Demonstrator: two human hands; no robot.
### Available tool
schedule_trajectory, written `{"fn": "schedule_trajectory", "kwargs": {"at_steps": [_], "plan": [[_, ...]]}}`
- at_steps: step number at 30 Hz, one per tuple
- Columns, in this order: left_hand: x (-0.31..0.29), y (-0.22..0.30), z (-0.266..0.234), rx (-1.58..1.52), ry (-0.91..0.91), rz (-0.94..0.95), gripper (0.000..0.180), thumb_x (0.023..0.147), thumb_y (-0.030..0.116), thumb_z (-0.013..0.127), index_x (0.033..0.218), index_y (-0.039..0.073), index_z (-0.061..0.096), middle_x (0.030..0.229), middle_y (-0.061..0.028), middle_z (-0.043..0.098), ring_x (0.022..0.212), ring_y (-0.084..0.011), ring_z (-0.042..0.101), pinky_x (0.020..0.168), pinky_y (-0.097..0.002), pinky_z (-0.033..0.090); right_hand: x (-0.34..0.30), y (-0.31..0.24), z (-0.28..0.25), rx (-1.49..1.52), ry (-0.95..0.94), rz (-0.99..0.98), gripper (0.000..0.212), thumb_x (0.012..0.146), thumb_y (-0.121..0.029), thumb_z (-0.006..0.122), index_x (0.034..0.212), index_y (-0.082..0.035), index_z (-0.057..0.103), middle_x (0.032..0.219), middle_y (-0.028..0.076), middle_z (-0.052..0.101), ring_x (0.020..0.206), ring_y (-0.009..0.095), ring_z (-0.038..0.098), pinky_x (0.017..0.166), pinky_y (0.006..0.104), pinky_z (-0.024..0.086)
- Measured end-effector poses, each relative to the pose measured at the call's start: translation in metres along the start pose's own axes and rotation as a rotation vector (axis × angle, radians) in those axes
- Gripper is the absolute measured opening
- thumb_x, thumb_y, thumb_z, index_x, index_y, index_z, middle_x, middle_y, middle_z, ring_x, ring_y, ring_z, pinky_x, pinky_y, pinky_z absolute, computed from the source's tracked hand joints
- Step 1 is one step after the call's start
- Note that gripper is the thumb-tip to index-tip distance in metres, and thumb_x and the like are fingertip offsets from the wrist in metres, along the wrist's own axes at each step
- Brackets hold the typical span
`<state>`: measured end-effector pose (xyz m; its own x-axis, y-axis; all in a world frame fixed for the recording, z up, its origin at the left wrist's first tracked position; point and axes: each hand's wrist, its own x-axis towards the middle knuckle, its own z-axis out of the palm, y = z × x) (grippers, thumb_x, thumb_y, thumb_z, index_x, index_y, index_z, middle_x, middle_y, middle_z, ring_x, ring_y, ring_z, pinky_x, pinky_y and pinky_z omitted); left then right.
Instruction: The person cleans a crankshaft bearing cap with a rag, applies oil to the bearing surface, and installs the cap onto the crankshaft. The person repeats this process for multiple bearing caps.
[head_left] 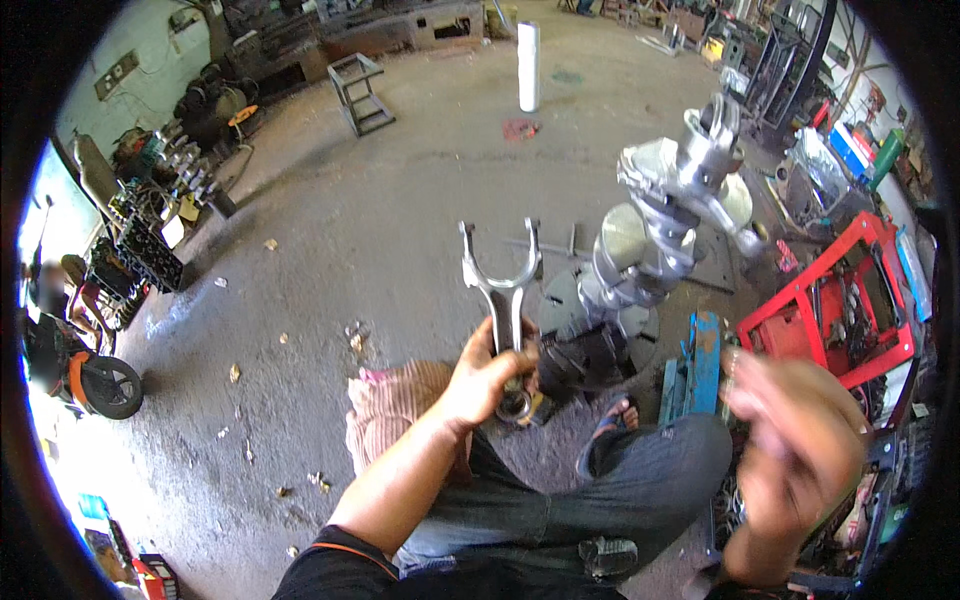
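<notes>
Scooter [95, 380] parked far left at the doorway, cloth [395, 415] on the floor by the knee. Left hand [487, 375] clamped on the lower shank of a con rod [503, 290], forked end up, just left of the crankshaft [655, 225] standing upright on its base. Right hand [795, 440] raised, blurred, grip unreadable; red stand [830, 300] beyond it.

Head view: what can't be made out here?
- Right hand: smeared by motion blur; whether it holds anything can't be told.
- Connecting rod: its lower end is covered by the left hand gripping it.
- Crankshaft: its base is hidden behind the left hand and the knee.
- Red frame: its contents are too cluttered to identify, and its right side bends into the fisheye rim.
</notes>
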<state>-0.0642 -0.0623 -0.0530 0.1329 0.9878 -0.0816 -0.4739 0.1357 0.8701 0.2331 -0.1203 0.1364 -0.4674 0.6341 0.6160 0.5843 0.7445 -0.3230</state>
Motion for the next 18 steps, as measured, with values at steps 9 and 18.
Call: {"fn": "schedule_trajectory", "kwargs": {"at_steps": [9,18], "plan": [[0.000,-0.004,-0.006,-0.209,-0.314,-0.113,0.068,0.095,0.062,0.053,0.121,0.000,0.053,0.070,-0.0097,0.058,0.055,-0.0231,0.058,0.057,-0.0351,0.050,-0.012,0.098,0.182,1.302,-0.526,0.618,0.066,0.093,-0.022,0.081,0.147,0.002,0.053,0.144,0.012,0.061,0.123,0.019,0.061,0.106,0.0366,0.048],[-0.012,-0.021,-0.012,-0.240,-0.652,-0.408,0.081,0.087,0.070,0.064,0.127,0.001,0.051,0.091,-0.0129,0.063,0.061,-0.0202,0.060,0.059,-0.0333,0.050,-0.021,0.086,0.202,1.575,-0.546,0.492,0.062,0.090,-0.010,0.082,0.145,-0.003,0.056,0.131,0.008,0.066,0.109,0.013,0.064,0.092,0.0308,0.052]]}}
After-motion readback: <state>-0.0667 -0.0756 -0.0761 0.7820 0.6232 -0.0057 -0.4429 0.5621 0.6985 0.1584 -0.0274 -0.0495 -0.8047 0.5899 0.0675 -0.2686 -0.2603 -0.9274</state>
